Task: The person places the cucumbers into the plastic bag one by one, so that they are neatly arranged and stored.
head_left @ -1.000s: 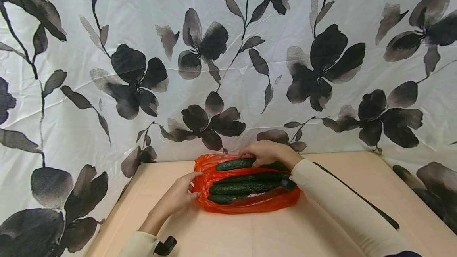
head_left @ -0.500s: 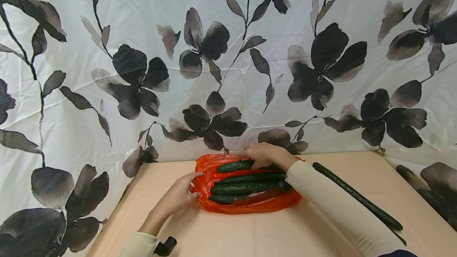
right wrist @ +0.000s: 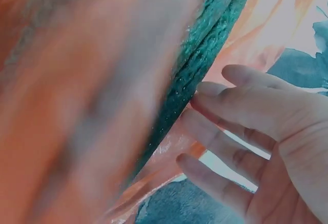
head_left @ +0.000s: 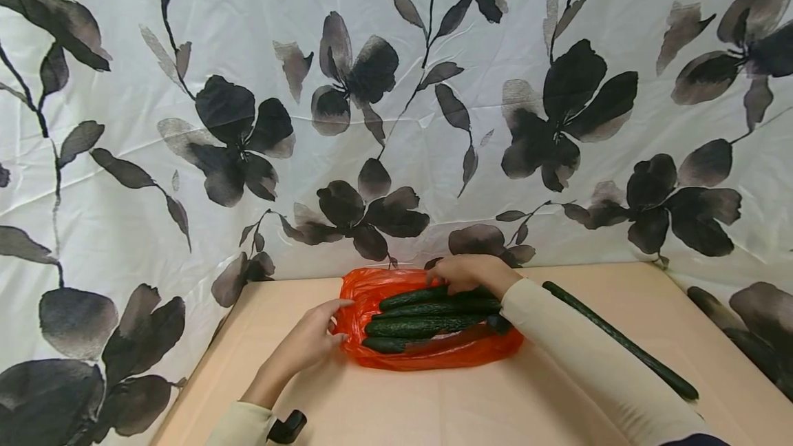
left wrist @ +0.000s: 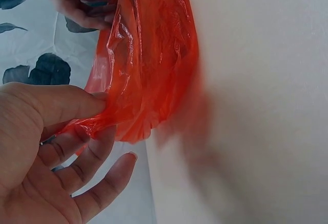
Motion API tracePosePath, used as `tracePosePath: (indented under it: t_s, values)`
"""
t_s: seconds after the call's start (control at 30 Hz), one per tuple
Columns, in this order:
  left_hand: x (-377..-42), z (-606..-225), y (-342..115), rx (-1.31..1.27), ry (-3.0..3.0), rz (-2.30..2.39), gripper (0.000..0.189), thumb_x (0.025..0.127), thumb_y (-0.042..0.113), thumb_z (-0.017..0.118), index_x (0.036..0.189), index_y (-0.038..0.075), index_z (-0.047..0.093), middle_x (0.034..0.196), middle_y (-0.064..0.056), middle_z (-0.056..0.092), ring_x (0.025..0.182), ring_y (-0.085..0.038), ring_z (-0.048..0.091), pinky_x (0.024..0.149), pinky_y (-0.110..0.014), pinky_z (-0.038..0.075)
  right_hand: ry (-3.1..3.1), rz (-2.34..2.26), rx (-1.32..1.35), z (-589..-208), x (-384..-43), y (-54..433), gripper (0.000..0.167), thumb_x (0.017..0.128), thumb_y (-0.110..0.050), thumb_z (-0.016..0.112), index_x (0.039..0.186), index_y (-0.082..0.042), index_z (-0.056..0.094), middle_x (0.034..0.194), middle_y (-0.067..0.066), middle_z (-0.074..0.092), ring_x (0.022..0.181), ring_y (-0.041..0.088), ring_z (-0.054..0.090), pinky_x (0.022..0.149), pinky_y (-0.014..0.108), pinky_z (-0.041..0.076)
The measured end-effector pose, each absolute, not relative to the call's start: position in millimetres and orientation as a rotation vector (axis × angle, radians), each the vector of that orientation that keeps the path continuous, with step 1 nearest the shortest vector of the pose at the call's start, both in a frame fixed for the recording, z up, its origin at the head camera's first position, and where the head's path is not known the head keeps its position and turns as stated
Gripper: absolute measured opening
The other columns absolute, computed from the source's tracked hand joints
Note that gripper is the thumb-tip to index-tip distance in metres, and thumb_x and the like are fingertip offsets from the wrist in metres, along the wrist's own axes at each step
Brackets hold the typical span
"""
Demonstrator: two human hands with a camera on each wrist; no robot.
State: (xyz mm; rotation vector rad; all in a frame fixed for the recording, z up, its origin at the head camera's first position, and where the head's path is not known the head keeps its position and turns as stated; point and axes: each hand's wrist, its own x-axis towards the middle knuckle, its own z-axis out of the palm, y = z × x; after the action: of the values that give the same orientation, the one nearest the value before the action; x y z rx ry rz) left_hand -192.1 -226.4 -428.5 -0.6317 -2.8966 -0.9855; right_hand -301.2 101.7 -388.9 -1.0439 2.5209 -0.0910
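A red plastic bag [head_left: 434, 361] lies on the table with several dark green cucumbers [head_left: 421, 325] side by side in it. My left hand [head_left: 308, 336] is at its left end, and in the left wrist view the thumb and index finger pinch the bag's gathered edge [left wrist: 95, 124]. At the far side of the bag is my right hand [head_left: 473, 272], reaching over the cucumbers. In the right wrist view its fingers are extended and loosely spread, fingertips right at the side of the outermost cucumber [right wrist: 205, 65]; the blurred bag hides much of the rest.
A single long cucumber [head_left: 619, 339] lies slantwise on the table to the right, beside the right sleeve [head_left: 570, 343]. A white cloth with dark flowers [head_left: 248, 33] hangs behind the table's back edge. A black device [head_left: 287, 427] sits on the left wrist.
The farthest cucumber in the bag has shifted nearer, up against the others, and my right hand has moved slightly right. My left hand stays at the bag's edge.
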Motion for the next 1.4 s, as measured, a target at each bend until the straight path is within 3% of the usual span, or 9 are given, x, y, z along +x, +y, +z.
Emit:
tracePosePath:
  t_s: [0.63,0.77,1.0,1.4]
  values:
    - [-195,-426,-225,-0.630,-2.905,-0.997,0.060,0.079,-0.009,0.078,0.135,0.002,0.060,0.105,-0.005,0.064,0.078,-0.017,0.056,0.065,-0.025,0.049,2.547,-0.244,-1.194,-382,-300,142,0.042,0.091,0.002,0.069,0.131,-0.010,0.067,0.118,0.007,0.069,0.103,0.023,0.065,0.089,0.036,0.054]
    - [-193,-425,-227,-0.634,-2.907,-1.006,0.060,0.079,-0.009,0.078,0.135,0.001,0.060,0.102,-0.004,0.063,0.078,-0.017,0.056,0.066,-0.025,0.049,2.566,-0.286,-1.200,-378,-291,155,0.040,0.091,0.000,0.070,0.130,-0.008,0.068,0.115,0.007,0.069,0.100,0.024,0.065,0.088,0.036,0.054]
    - [-190,-423,-230,-0.648,-2.908,-0.998,0.061,0.078,-0.010,0.078,0.136,0.001,0.059,0.101,-0.006,0.062,0.076,-0.016,0.054,0.063,-0.025,0.048,2.611,-0.390,-1.113,-363,-270,181,0.041,0.095,-0.002,0.066,0.135,-0.006,0.063,0.120,0.010,0.067,0.110,0.028,0.063,0.096,0.045,0.053]
    - [-185,-422,-236,-0.667,-2.903,-0.966,0.059,0.079,-0.008,0.078,0.135,0.001,0.060,0.109,-0.007,0.064,0.076,-0.015,0.054,0.066,-0.025,0.048,2.707,-0.438,-1.033,-352,-231,224,0.042,0.094,-0.001,0.066,0.136,-0.005,0.061,0.124,0.012,0.065,0.111,0.030,0.064,0.097,0.051,0.053]
